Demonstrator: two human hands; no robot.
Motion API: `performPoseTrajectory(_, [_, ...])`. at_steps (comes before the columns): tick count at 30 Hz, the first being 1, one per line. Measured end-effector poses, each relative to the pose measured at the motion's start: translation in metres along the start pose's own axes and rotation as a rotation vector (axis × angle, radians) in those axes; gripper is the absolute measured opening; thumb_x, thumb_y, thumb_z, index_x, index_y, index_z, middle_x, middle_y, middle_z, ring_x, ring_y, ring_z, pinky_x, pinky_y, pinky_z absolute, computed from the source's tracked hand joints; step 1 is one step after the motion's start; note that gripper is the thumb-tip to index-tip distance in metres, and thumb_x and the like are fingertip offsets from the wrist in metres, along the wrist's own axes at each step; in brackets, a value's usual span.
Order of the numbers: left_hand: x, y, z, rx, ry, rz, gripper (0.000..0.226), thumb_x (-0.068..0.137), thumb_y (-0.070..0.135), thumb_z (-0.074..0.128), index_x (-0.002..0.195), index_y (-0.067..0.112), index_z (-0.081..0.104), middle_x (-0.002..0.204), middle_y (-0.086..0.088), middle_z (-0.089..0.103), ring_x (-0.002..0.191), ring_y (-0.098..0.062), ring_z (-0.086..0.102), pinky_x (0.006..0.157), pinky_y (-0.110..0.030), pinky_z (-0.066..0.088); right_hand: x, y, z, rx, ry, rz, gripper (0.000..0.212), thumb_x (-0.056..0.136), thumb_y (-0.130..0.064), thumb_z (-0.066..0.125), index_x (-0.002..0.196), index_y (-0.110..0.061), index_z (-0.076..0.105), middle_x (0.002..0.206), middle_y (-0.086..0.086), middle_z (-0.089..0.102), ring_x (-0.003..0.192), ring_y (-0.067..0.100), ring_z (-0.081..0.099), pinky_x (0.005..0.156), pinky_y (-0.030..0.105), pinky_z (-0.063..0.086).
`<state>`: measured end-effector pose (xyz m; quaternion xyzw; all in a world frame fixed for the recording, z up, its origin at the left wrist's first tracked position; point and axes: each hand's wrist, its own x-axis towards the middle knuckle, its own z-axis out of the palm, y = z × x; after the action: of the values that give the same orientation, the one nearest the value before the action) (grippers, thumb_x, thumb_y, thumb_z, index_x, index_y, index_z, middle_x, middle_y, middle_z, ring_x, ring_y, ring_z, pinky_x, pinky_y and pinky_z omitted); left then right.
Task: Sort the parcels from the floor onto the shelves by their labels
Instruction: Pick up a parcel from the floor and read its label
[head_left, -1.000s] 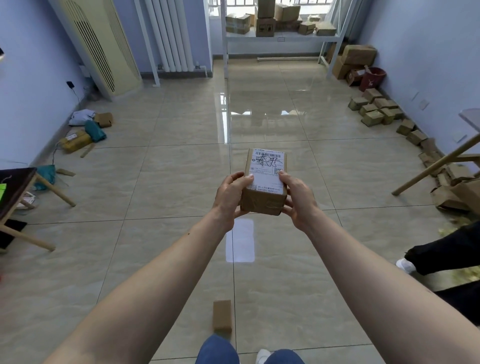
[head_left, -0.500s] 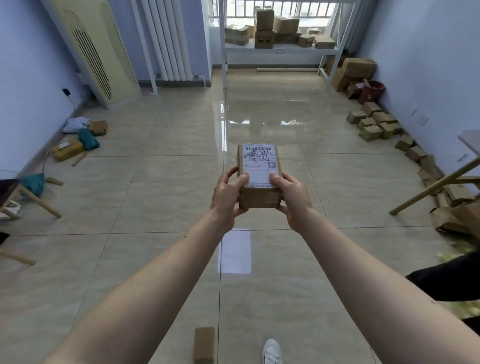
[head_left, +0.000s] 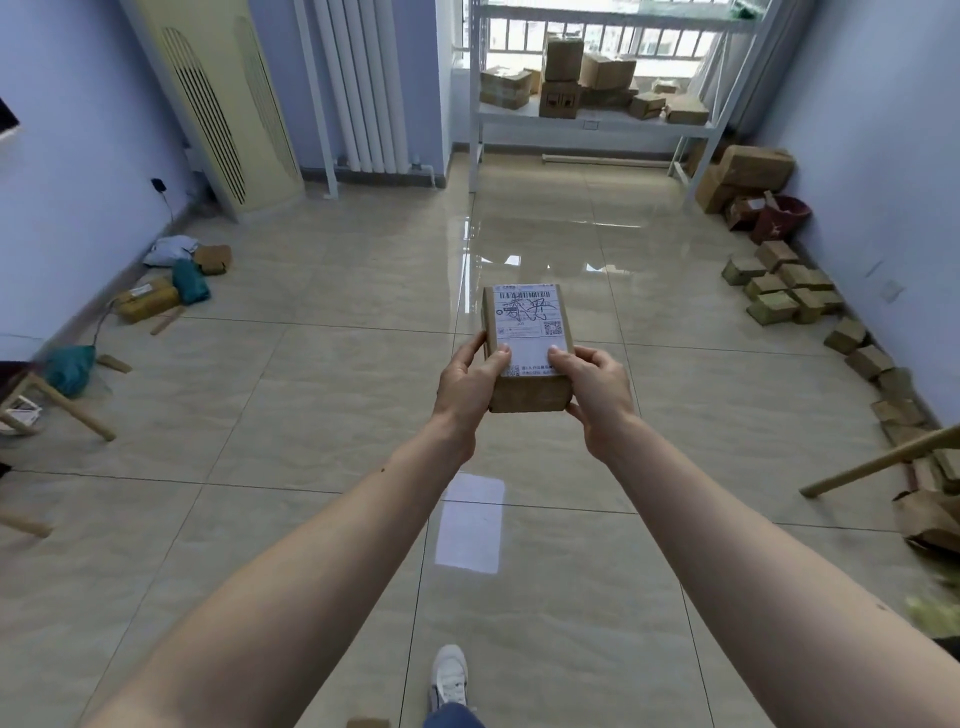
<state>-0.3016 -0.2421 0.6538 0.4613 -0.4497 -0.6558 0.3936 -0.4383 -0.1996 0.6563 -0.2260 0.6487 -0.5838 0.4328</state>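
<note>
A small brown cardboard parcel (head_left: 525, 332) with a white shipping label on top is held out in front of me, label up. My left hand (head_left: 467, 387) grips its left side and my right hand (head_left: 597, 397) grips its right side, both thumbs resting on the label. A white metal shelf rack (head_left: 592, 122) stands at the far end of the room with several cardboard boxes (head_left: 563, 78) on it. More small parcels (head_left: 779, 291) lie on the floor along the right wall.
Packages and bags (head_left: 166, 283) lie by the left wall. A tall air conditioner (head_left: 218, 104) and a radiator (head_left: 363, 83) stand at the back left. Wooden legs (head_left: 883, 460) jut in from the right and wooden furniture (head_left: 57, 402) from the left. My shoe (head_left: 449, 675) is below.
I have walked forward toward the shelf rack, which looks nearer. The parcel has turned square to me in both hands. The small box on the floor has slid to the bottom edge.
</note>
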Motion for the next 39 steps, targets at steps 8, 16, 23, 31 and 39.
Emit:
performPoseTrajectory(8, [0.117, 0.047, 0.011, 0.043, -0.027, 0.075, 0.027, 0.096, 0.025, 0.056, 0.121, 0.034, 0.06, 0.115, 0.002, 0.069, 0.1, -0.016, 0.067, 0.083, -0.035, 0.057, 0.109, -0.047, 0.039, 0.034, 0.006, -0.024, 0.04, 0.085, -0.022, 0.073, 0.12, -0.006, 0.063, 0.112, 0.012, 0.072, 0.1, 0.025, 0.069, 0.094, 0.044, 0.055])
performPoseTrajectory(16, [0.242, 0.103, 0.019, 0.127, -0.04, 0.133, 0.02, 0.095, 0.027, 0.059, 0.109, 0.041, 0.057, 0.115, -0.004, 0.07, 0.11, -0.026, 0.067, 0.095, -0.045, 0.054, 0.218, -0.099, 0.082, 0.132, 0.01, -0.047, 0.03, 0.084, -0.016, 0.072, 0.112, -0.017, 0.06, 0.102, 0.005, 0.072, 0.086, 0.015, 0.068, 0.083, 0.035, 0.055])
performPoseTrajectory(23, [0.358, 0.123, 0.047, 0.083, -0.006, 0.133, 0.008, 0.093, 0.028, 0.063, 0.094, 0.036, 0.059, 0.098, 0.012, 0.07, 0.1, -0.019, 0.069, 0.087, -0.037, 0.057, 0.325, -0.134, 0.096, 0.127, 0.031, -0.069, 0.054, 0.082, -0.017, 0.073, 0.133, -0.007, 0.055, 0.115, 0.008, 0.07, 0.1, 0.017, 0.068, 0.092, 0.037, 0.053])
performPoseTrajectory(31, [0.487, 0.153, 0.095, 0.058, 0.052, 0.119, 0.045, 0.091, 0.03, 0.066, 0.128, 0.008, 0.057, 0.12, -0.01, 0.069, 0.109, -0.027, 0.067, 0.095, -0.043, 0.055, 0.46, -0.181, 0.1, 0.081, 0.016, -0.093, 0.058, 0.084, -0.018, 0.073, 0.137, -0.004, 0.053, 0.122, 0.011, 0.069, 0.11, 0.023, 0.067, 0.1, 0.041, 0.051])
performPoseTrajectory(39, [0.605, 0.18, 0.115, 0.069, 0.047, 0.137, 0.01, 0.094, 0.029, 0.062, 0.102, 0.024, 0.062, 0.108, -0.002, 0.072, 0.1, -0.021, 0.069, 0.091, -0.038, 0.056, 0.579, -0.217, 0.127, 0.064, -0.005, -0.088, 0.061, 0.084, -0.018, 0.074, 0.138, -0.003, 0.051, 0.124, 0.012, 0.068, 0.113, 0.024, 0.065, 0.104, 0.045, 0.049])
